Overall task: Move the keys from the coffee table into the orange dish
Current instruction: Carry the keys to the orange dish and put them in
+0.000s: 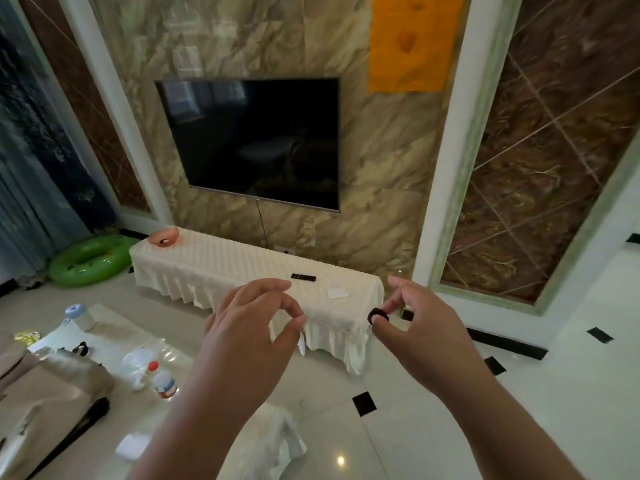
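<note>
I am in the carrying step: both hands are raised in front of me, away from the glass-topped coffee table [104, 329] at my lower left, and each one holds something. My left hand [249, 327] pinches a thin metal ring between thumb and forefinger, and a small pale silvery key [302, 338] hangs straight down from it. My right hand [426, 327] pinches a small black rounded fob [377, 316] at its fingertips, the other fingers loosely curled. I cannot tell whether the fob and the key belong to one bunch; no link shows between them. The shallow translucent orange dish [163, 237] sits far off, at the left end of the long low table draped in a cream quilted cloth [225, 268] under the television, and something small and dark already lies in it. I judge the pick-up done and the delivery not yet begun. The next move calls for walking forward and to the left, bringing both hands over the orange dish, lowering them close to its rim and letting go gently. The key looks light and free to swing, so it may sway on the way.
</note>
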`<state>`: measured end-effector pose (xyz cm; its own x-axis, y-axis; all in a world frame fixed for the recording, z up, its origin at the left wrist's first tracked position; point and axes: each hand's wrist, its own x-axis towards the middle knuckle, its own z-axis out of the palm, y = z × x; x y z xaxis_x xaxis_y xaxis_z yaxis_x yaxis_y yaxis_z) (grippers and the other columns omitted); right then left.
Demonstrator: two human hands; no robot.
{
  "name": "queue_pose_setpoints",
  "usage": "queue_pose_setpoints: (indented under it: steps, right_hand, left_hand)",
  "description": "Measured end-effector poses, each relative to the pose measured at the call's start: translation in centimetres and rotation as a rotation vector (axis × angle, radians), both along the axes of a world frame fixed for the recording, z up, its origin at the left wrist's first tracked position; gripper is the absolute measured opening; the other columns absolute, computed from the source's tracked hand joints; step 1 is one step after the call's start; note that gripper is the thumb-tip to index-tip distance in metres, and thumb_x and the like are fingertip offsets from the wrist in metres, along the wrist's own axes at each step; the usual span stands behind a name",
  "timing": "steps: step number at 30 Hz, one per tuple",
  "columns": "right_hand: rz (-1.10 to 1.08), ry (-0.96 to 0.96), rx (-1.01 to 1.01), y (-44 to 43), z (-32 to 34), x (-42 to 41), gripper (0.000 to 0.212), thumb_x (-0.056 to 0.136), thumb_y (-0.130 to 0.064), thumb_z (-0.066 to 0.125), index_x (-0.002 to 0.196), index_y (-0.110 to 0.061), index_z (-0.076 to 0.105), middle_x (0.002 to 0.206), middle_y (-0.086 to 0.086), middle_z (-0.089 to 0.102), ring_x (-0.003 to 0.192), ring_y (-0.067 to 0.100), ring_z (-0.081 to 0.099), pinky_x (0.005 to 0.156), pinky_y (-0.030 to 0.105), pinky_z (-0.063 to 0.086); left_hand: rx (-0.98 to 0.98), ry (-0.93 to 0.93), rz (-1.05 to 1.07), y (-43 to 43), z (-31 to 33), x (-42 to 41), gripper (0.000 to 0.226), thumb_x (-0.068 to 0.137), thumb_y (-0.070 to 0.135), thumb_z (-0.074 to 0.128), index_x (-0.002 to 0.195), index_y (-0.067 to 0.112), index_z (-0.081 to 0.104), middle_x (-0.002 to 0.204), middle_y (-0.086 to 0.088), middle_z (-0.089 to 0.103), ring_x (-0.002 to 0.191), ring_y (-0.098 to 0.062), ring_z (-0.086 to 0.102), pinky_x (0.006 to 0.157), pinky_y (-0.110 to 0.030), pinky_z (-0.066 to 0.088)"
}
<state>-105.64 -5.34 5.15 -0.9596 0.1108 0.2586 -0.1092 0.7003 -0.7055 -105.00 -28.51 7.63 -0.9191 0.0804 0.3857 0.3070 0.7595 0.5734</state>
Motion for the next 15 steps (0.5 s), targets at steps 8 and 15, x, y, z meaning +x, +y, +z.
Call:
queue_pose_setpoints:
  steps: [8, 15]
  right_hand:
    - [-0.078, -0.016, 0.039, 3.6, -0.8, -3.7, 0.015, 0.080, -0.042, 0.067, 0.077, -0.034, 0.055, 0.143, -0.020, 0.047, 0.126, 0.004, 0.043, 0.091, 0.027, 0.032]
    - [-0.096, -0.020, 0.111, 4.3, -1.3, -9.8, 0.014, 0.082, -0.039, 0.067, 0.079, -0.034, 0.054, 0.142, -0.017, 0.048, 0.130, 0.005, 0.040, 0.100, 0.030, 0.035]
  left_hand:
    - [-0.029, -0.038, -0.083, 3.5, -0.9, -5.8, 0.008, 0.083, 0.040, 0.066, 0.080, 0.042, 0.060, 0.122, 0.033, 0.048, 0.123, 0.000, 0.039, 0.098, -0.045, 0.042]
    - [-0.014, -0.049, -0.140, 4.4, -2.5, -13.7, 0.007, 0.085, 0.042, 0.065, 0.082, 0.044, 0.059, 0.123, 0.034, 0.047, 0.122, 0.004, 0.035, 0.102, -0.042, 0.038]
